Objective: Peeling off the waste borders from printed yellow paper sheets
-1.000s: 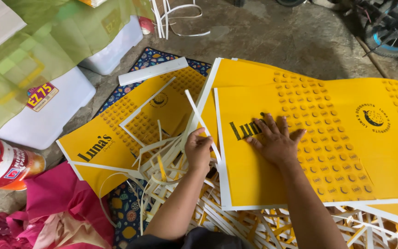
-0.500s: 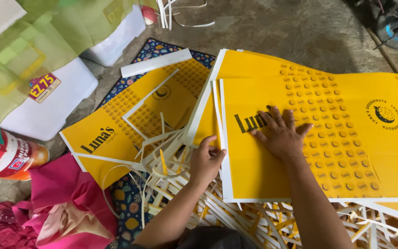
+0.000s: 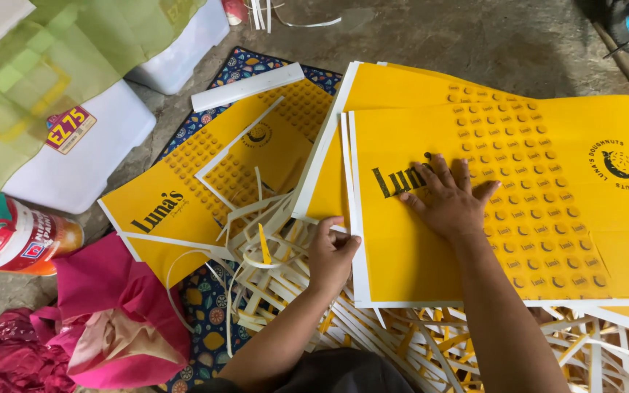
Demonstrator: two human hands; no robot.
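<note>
My right hand [image 3: 447, 200] lies flat, fingers spread, on the top sheet of a stack of large yellow printed cardboard sheets [image 3: 547, 218]. My left hand [image 3: 331, 251] pinches the white left edge of that stack near its lower corner. Under and beside the left hand lies a heap of white and yellow cut strips [image 3: 278, 255]. Another yellow printed sheet [image 3: 205, 182] rests further left on a patterned mat [image 3: 205, 306].
A pink cloth bundle [image 3: 96, 320] sits at lower left beside a round red and white can [image 3: 9, 240]. White foam blocks [image 3: 89, 156] under green fabric [image 3: 52, 65] fill the upper left. A white bar [image 3: 247, 86] lies on the mat. Concrete floor [image 3: 438, 36] lies beyond.
The view has shifted slightly. My left hand slid a little right along the stack's edge and now pinches it. My right hand stays pressed on the top sheet.
</note>
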